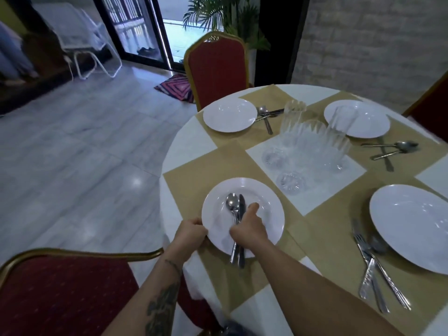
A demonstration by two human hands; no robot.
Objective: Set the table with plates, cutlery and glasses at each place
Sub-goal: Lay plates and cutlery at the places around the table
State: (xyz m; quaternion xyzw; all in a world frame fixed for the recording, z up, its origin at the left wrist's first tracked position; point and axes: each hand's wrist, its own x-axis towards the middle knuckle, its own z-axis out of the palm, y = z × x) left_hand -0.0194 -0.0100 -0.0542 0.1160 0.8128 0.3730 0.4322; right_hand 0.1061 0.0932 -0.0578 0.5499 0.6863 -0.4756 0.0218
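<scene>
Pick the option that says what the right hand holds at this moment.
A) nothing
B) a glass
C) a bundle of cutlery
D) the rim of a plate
C: the right hand grips the cutlery in a bundle, with a spoon bowl showing, over the near plate. It is the left hand that holds that plate's rim.

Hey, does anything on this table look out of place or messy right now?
Yes. The glasses stand bunched in the middle of the table, none at a place. The cutlery by the far right plate lies crossed. The right hand holds a spoon and knife over the near plate, whose rim the left hand grips.
</scene>
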